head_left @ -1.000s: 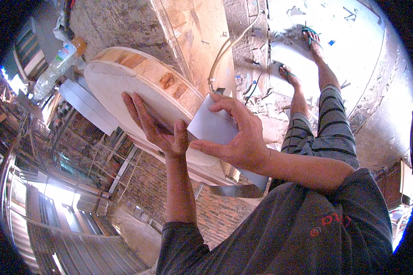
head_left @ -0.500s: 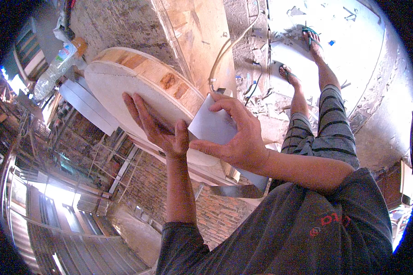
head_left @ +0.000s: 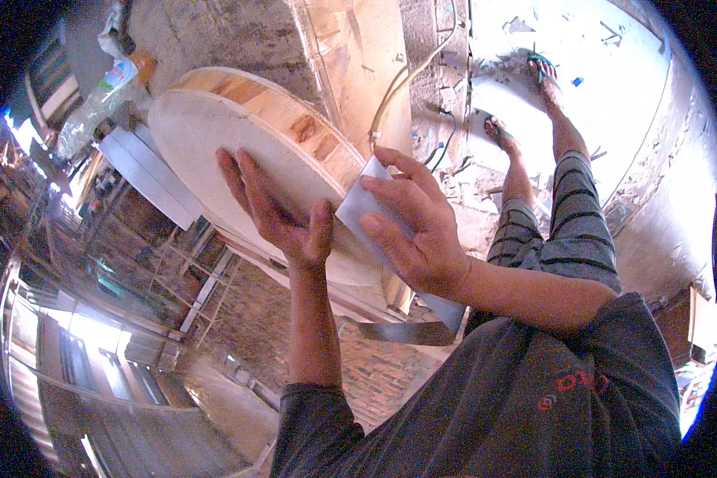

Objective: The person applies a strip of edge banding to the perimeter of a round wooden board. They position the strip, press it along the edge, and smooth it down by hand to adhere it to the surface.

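A round wooden disc (head_left: pixel 191 143) with a pale face and a layered wooden rim stands tilted in the middle. My left hand (head_left: pixel 283 219) lies against its face with fingers stretched out. My right hand (head_left: pixel 414 227) grips a silvery-white strip (head_left: pixel 350 205) at the disc's right end, fingers and thumb over it. The strip's grey tail (head_left: pixel 398 333) curves down behind my right forearm. Where exactly the strip meets the rim is partly hidden by my fingers.
A wooden plank (head_left: pixel 354 56) and a cable (head_left: pixel 410 68) lie beyond the disc. At left are a plastic bottle (head_left: pixel 88 111) and a long pale board (head_left: pixel 147 179). Scraps litter the white floor (head_left: pixel 613 103) around my sandalled feet. Brickwork (head_left: pixel 366 374) shows below.
My right thumb has moved up onto the silvery strip and the hand has turned over it, covering more of it. The disc and my left hand appear slightly higher in the picture.
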A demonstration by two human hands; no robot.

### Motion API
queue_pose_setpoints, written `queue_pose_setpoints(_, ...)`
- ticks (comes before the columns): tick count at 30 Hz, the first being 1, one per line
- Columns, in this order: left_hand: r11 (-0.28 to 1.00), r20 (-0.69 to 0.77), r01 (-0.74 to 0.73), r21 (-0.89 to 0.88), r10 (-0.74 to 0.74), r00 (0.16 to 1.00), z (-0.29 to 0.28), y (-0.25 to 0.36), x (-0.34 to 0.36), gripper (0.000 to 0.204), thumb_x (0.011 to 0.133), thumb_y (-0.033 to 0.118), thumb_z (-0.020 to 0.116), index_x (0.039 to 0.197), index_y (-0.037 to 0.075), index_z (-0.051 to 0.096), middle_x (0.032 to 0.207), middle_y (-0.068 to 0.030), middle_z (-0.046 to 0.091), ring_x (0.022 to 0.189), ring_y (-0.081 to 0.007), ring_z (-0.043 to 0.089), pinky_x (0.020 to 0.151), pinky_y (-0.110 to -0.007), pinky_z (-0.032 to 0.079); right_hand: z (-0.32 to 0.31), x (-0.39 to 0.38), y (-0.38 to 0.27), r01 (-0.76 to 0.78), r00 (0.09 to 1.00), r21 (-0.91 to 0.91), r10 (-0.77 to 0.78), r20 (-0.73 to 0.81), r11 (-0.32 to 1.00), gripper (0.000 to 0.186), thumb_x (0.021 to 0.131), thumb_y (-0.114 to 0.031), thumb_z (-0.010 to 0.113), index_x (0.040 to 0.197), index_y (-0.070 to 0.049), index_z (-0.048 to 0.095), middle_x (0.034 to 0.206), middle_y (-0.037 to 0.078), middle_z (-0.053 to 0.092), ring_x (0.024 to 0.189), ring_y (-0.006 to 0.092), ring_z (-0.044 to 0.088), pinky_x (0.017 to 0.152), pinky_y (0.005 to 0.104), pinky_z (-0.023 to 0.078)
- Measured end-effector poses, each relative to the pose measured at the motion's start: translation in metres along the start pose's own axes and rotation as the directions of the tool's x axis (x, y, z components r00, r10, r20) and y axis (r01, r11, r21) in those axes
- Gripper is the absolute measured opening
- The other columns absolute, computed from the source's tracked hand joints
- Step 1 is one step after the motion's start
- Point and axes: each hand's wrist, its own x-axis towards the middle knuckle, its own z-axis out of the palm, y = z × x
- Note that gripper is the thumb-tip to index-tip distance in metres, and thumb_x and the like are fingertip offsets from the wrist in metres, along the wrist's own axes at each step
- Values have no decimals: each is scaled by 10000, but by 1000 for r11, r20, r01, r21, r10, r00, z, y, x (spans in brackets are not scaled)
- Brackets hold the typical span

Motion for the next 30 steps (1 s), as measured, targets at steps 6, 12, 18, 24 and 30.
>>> queue_pose_setpoints(6,1000,-33,1,-11,-2,999,4,-12,-7,1074,744,605,765,1551,-19,430,1650,-306,284,1552,-451,235,1231,-581,147,5,-4,-6,32,999,-122,-37,-35,992,410,936,-193,738,1298,-27,637,1418,226,523,1224,325,589,1041,417,471)
queue_pose_setpoints(12,999,-100,24,23,-22,995,8,-10,-6,1011,673,507,869,1535,125,504,1643,-242,347,1550,-412,268,1188,-680,120,19,-11,19,-62,986,93,75,-148,994,411,961,-202,701,1349,-97,616,1320,122,632,1197,258,611,992,377,511)
queue_pose_setpoints(18,980,-278,-187,-67,162,947,4,-87,-27,823,832,464,817,1533,178,494,1604,-203,424,1507,-384,358,1188,-623,270,17,-17,-2,-39,999,113,36,26,993,670,1039,-467,554,1536,-38,419,1337,130,602,1082,219,626,949,358,486)
queue_pose_setpoints(24,963,-301,188,194,-124,946,-57,-201,-124,805,859,582,745,1514,171,525,1617,-178,407,1517,-334,355,1163,-710,245,19,-30,5,0,1000,-31,0,-1,1000,628,1012,-486,567,1472,-69,477,1252,98,628,1111,206,609,925,381,486)
queue_pose_setpoints(30,961,-381,139,238,-39,924,-28,-250,-171,751,901,599,690,1527,226,507,1585,-158,450,1479,-346,409,1160,-689,289,28,-30,17,73,992,128,-59,-107,989,518,1011,-448,597,1321,-32,601,1132,129,675,1054,265,652,912,413,506)
